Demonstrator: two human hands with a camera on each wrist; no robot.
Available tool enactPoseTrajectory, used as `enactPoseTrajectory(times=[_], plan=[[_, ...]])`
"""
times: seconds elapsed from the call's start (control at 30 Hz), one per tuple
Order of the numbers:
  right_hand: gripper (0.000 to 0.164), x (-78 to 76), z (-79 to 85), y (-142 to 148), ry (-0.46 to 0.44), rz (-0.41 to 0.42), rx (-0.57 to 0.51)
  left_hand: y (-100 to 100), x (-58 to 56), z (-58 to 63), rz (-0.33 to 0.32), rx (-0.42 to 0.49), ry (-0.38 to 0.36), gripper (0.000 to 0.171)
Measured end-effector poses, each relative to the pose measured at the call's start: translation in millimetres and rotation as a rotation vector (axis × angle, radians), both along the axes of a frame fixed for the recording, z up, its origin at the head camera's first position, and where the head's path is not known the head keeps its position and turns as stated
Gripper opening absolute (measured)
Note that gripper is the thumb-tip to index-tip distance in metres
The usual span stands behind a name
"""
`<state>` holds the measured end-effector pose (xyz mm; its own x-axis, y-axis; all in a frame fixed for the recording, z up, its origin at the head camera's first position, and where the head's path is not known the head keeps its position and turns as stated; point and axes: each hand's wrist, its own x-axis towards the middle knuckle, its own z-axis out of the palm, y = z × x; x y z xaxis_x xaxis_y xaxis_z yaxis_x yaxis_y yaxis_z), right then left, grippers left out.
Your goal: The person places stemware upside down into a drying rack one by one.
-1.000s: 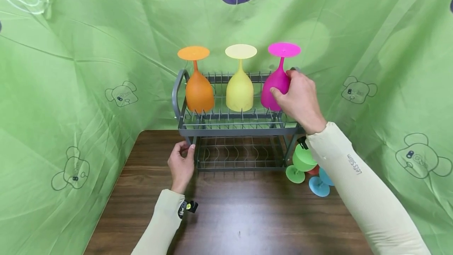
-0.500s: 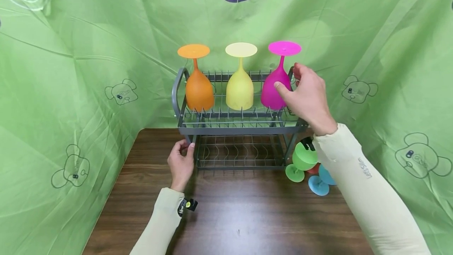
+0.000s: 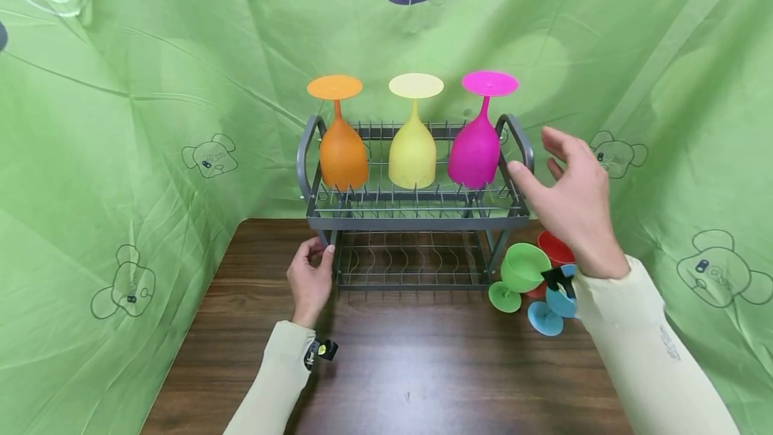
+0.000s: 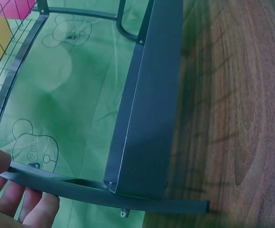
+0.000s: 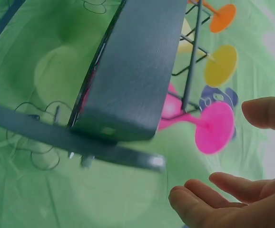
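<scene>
A grey two-tier dish rack [image 3: 417, 223] carries three upside-down goblets on its upper tier: an orange goblet [image 3: 343, 156], a yellow goblet [image 3: 413, 156] and a magenta goblet [image 3: 474, 155]. At the rack's left side my left hand [image 3: 311, 282] holds its leg; the left wrist view shows the thumb on one side of the bar [image 4: 80, 187] and the fingers on the other. My right hand [image 3: 574, 197] hangs right of the rack's handle, holding nothing, thumb and fingers spread apart. In the right wrist view, the magenta goblet's foot [image 5: 215, 127] appears beyond the thumb.
To the right of the rack, on the wooden table [image 3: 398, 361], lie a green goblet [image 3: 524, 267], a blue goblet [image 3: 545, 318] and a red goblet [image 3: 554, 248], partly hidden by the right wrist. Green printed cloth [image 3: 151, 153] encloses the table's back and sides.
My right hand has let go of the magenta goblet and moved right and slightly down, away from the rack. The left hand stays at the rack's leg.
</scene>
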<state>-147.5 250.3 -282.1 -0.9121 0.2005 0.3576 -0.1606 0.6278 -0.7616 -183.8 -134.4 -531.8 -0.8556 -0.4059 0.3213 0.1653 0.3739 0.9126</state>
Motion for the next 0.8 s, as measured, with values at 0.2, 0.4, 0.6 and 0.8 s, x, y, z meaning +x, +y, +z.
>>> enactPoseTrajectory(times=[0.2,0.4,0.6,0.8], plan=[[0.068,37.9,-23.8,34.9,0.01,-0.082,-0.051,-3.3,0.5,-1.7,-0.049,0.047,0.005,0.022],[0.066,68.7,-54.2,68.3,-0.046,-0.201,-0.133,-6.8,0.8,-4.0,-0.059,0.059,-0.008,0.021],[0.066,89.3,-89.1,95.1,-0.089,-0.323,-0.237,-7.6,-0.6,-5.5,-0.068,0.055,0.006,0.021],[0.067,96.0,-127.1,107.6,-0.131,-0.39,-0.321,-7.0,-0.1,-6.4,-0.063,0.051,0.011,0.021]])
